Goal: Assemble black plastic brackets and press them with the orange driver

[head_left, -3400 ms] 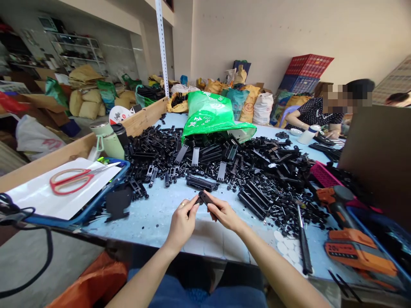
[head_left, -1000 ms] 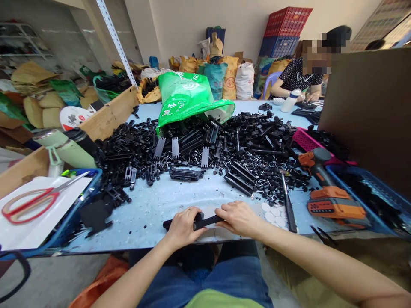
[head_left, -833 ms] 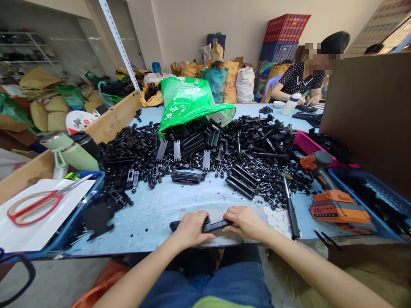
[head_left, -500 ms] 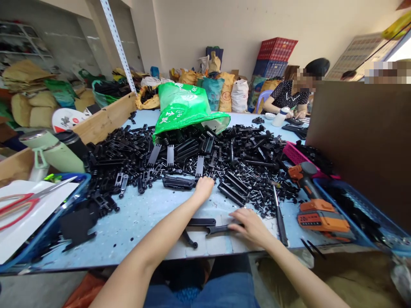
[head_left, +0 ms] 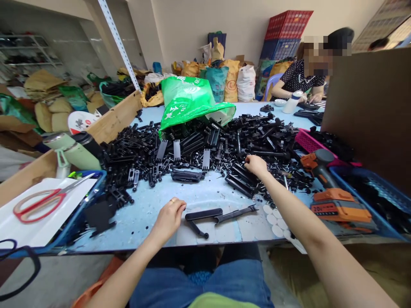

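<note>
Pale blue, speckled tabletop (head_left: 150, 205) in a cluttered workshop, its middle buried under a heap of black plastic parts (head_left: 128, 149) and thin metal pins. Near the front edge lies a linked black piece (head_left: 204, 213): smooth bars, one ending in a round knob, another in a fork. Beside it, the left hand (head_left: 168, 217) has its fingers drawn narrowly together; whether they pinch anything is unclear. The right hand (head_left: 256, 166) curls over the heap, fingertips hidden, so its hold cannot be told. Its forearm covers most of a hammer (head_left: 285, 177) and some flat white discs (head_left: 274, 220). A crinkled green bag (head_left: 189, 100) hides the heap's rear. At right, an orange cordless tool (head_left: 340, 205) sits by a cut-off blue basket (head_left: 372, 192); a brown panel (head_left: 369, 102) partly blocks a co-worker (head_left: 297, 77).
</note>
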The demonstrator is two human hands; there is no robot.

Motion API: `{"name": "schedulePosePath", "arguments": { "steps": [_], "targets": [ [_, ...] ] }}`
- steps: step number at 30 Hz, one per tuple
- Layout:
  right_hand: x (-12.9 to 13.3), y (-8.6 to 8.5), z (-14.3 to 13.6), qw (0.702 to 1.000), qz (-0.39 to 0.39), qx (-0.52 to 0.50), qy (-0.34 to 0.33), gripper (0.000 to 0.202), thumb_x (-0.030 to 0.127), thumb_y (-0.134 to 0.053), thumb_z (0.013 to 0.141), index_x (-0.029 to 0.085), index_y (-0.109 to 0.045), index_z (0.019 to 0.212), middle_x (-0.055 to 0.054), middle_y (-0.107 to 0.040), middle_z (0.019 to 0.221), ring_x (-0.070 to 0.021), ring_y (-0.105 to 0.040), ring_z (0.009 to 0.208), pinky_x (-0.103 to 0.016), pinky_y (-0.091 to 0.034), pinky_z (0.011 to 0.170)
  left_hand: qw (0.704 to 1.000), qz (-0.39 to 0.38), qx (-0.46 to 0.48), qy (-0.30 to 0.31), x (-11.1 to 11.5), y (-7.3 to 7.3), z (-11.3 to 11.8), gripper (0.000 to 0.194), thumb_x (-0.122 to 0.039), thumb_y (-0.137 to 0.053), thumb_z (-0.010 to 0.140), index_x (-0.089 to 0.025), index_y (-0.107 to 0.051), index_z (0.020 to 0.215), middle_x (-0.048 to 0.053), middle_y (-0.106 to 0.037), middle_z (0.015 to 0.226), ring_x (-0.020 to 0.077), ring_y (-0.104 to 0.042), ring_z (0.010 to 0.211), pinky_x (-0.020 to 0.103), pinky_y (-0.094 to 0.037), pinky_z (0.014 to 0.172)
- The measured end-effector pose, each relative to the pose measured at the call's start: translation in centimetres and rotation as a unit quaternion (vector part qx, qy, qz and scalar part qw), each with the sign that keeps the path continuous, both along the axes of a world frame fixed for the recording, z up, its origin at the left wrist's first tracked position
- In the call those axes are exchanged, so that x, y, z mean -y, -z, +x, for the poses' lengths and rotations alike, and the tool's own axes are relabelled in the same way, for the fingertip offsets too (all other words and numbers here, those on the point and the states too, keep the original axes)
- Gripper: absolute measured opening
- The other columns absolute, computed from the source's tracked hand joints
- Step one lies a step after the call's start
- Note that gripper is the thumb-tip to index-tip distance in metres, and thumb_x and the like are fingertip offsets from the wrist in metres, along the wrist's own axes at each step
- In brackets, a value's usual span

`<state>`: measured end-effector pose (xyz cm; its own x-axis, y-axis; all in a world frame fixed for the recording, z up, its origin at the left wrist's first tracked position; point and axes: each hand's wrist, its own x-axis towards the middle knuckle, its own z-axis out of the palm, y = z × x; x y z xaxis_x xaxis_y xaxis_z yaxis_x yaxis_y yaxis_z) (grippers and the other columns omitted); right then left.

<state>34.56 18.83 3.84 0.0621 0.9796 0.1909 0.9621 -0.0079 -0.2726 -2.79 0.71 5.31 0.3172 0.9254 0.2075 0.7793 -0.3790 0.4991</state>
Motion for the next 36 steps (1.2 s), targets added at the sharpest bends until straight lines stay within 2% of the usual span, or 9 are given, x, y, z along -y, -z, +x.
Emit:
{"name": "schedulePosePath", "arguments": {
  "steps": [5, 10, 14, 17, 25, 28, 31, 34, 36],
  "targets": [
    [3.5, -2.0, -1.5, 0.997, 0.052, -0.041, -0.028, 0.018, 0.025, -0.052, 0.080, 0.018, -0.064, 0.091, -0.004, -0.065, 0.089, -0.0159, -0.059, 0.081, -0.027, -0.044, 0.074, 0.998, -0.014, -0.059, -0.016, 2.3, 1.0, -0.3, 0.026, -0.019, -0.033, 0.091, -0.016, -0.059, 0.090, 0.008, -0.055, 0.086, 0.0189, -0.055, 0.080, 0.031, -0.045, 0.073],
    [11.2, -3.3, -5.9, 0.950, 0.031, -0.217, -0.222, 0.016, 0.033, -0.059, 0.080, 0.019, -0.064, 0.085, -0.003, -0.065, 0.081, -0.0143, -0.060, 0.073, -0.026, -0.048, 0.067, 0.988, -0.034, -0.150, -0.003, 1.9, 0.1, 0.4, 0.025, -0.009, -0.034, 0.087, -0.016, -0.058, 0.084, 0.007, -0.053, 0.084, 0.0195, -0.053, 0.082, 0.031, -0.044, 0.074],
    [15.5, -2.8, -8.9, 0.923, -0.039, -0.245, -0.295, 0.012, 0.029, -0.059, 0.081, 0.018, -0.064, 0.082, -0.003, -0.064, 0.077, -0.0138, -0.059, 0.070, -0.025, -0.047, 0.063, 0.979, -0.045, -0.199, 0.012, 1.8, -0.8, 0.7, 0.030, 0.002, -0.033, 0.079, -0.016, -0.057, 0.081, 0.008, -0.053, 0.089, 0.0204, -0.050, 0.088, 0.032, -0.043, 0.077],
    [16.4, -2.0, -9.9, 0.923, -0.038, -0.218, -0.316, 0.009, 0.025, -0.058, 0.082, 0.018, -0.063, 0.080, -0.003, -0.063, 0.076, -0.0140, -0.059, 0.070, -0.025, -0.047, 0.065, 0.976, -0.049, -0.208, 0.044, 1.8, -1.3, 1.1, 0.033, 0.006, -0.033, 0.075, -0.016, -0.056, 0.080, 0.008, -0.053, 0.091, 0.0199, -0.050, 0.088, 0.032, -0.043, 0.078],
    [17.1, -2.0, -10.5, 0.921, -0.011, -0.076, -0.382, 0.017, 0.017, -0.045, 0.089, 0.017, -0.061, 0.084, -0.007, -0.061, 0.085, -0.0163, -0.056, 0.080, -0.027, -0.044, 0.072, 0.977, -0.042, -0.205, 0.039, 1.2, -1.4, 1.2, 0.030, 0.006, -0.035, 0.075, -0.015, -0.057, 0.078, 0.008, -0.055, 0.087, 0.0193, -0.052, 0.085, 0.031, -0.045, 0.076],
    [17.3, -1.7, -10.7, 0.919, -0.009, -0.048, -0.391, 0.019, 0.016, -0.043, 0.090, 0.017, -0.061, 0.086, -0.007, -0.060, 0.087, -0.0170, -0.055, 0.082, -0.028, -0.045, 0.073, 0.979, 0.006, -0.199, 0.028, 1.3, -0.5, 1.7, 0.027, 0.004, -0.037, 0.078, -0.014, -0.057, 0.079, 0.008, -0.056, 0.086, 0.0201, -0.053, 0.085, 0.031, -0.047, 0.074],
    [17.3, -1.1, -10.8, 0.921, -0.002, -0.050, -0.386, 0.019, 0.019, -0.042, 0.091, 0.018, -0.061, 0.090, -0.007, -0.060, 0.089, -0.0174, -0.056, 0.084, -0.029, -0.046, 0.075, 0.986, 0.085, -0.146, 0.000, 1.8, 1.6, 1.9, 0.018, -0.008, -0.040, 0.086, -0.014, -0.058, 0.085, 0.007, -0.058, 0.081, 0.0193, -0.056, 0.079, 0.032, -0.049, 0.071],
    [17.5, -0.7, -10.7, 0.921, 0.005, -0.078, -0.381, 0.020, 0.022, -0.042, 0.092, 0.019, -0.060, 0.097, -0.007, -0.061, 0.093, -0.0176, -0.056, 0.087, -0.031, -0.047, 0.077, 0.979, 0.174, -0.097, 0.030, 2.8, 4.0, 1.3, 0.022, -0.012, -0.038, 0.089, -0.013, -0.057, 0.099, 0.011, -0.061, 0.087, 0.0203, -0.058, 0.083, 0.035, -0.050, 0.071],
    [17.7, -0.3, -10.3, 0.918, 0.014, -0.099, -0.384, 0.022, 0.023, -0.041, 0.092, 0.020, -0.059, 0.104, -0.008, -0.061, 0.097, -0.0176, -0.057, 0.089, -0.031, -0.048, 0.079, 0.977, 0.190, -0.082, 0.051, 3.6, 5.0, 0.6, 0.031, -0.007, -0.033, 0.089, -0.013, -0.054, 0.111, 0.013, -0.062, 0.097, 0.0210, -0.058, 0.090, 0.037, -0.049, 0.075]
  ]
}}
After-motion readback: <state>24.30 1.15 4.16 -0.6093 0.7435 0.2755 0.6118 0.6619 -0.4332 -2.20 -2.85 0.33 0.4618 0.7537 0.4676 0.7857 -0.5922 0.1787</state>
